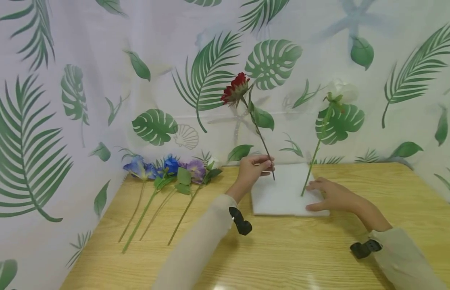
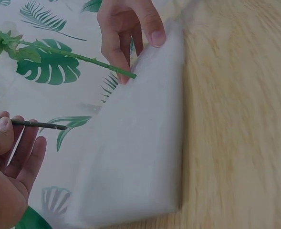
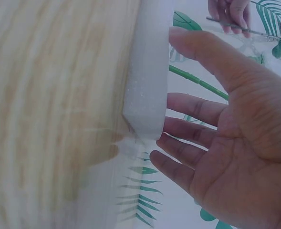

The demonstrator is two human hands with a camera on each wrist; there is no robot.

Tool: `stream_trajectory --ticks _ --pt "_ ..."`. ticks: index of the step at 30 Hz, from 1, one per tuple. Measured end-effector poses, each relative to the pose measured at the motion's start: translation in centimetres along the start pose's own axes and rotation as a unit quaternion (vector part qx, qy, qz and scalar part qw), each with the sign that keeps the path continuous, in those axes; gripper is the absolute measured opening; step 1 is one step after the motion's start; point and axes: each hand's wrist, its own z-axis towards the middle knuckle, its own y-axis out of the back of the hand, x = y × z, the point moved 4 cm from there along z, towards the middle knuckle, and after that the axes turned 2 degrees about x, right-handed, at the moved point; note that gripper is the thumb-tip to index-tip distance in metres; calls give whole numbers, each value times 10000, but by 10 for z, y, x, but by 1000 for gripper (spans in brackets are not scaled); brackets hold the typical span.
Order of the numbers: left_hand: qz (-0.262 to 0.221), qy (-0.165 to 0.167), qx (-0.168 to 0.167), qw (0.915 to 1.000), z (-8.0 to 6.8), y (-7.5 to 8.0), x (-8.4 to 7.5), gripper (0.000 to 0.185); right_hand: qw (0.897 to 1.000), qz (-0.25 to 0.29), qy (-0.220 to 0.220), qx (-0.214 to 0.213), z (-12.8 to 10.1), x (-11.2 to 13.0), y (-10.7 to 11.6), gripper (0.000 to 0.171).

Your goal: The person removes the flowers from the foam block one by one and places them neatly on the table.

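My left hand (image 1: pixel 255 167) pinches the dark stem of a red flower (image 1: pixel 236 89) between thumb and fingers. The bloom leans to the left, and the stem's lower end shows over a white foam block (image 1: pixel 276 203). A white rose (image 1: pixel 339 94) stands tilted to the right, its green stem (image 2: pixel 92 59) meeting the block's top. My right hand (image 1: pixel 335 196) rests at the block's right side, close beside that stem. In the right wrist view, the thumb (image 3: pixel 192 43) and extended fingers (image 3: pixel 183 131) spread along the block's edge.
On the left of the wooden table (image 1: pixel 283 249) lie several loose stems, with a blue-white flower (image 1: pixel 139 167), a blue rose (image 1: pixel 170 164) and a purple flower (image 1: pixel 195 170) among them. A leaf-patterned cloth (image 1: pixel 156 80) hangs behind the table and along its left side.
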Motion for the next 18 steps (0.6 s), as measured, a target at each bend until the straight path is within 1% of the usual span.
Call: stream_trajectory --ticks 5,9,13,18 --pt "342 -159 279 9989 -9 10 -7 20 10000 -8 34 -51 1 0 0 71" --pt "715 -217 553 9957 -14 21 -10 22 9999 -26 94 -96 1 3 1 70" --pt "1256 -317 800 9883 -23 33 -16 22 9999 -51 89 -80 1 3 1 71" --pt "1837 -429 1005 9769 -37 51 -27 24 10000 -34 48 -68 3 2 1 71"
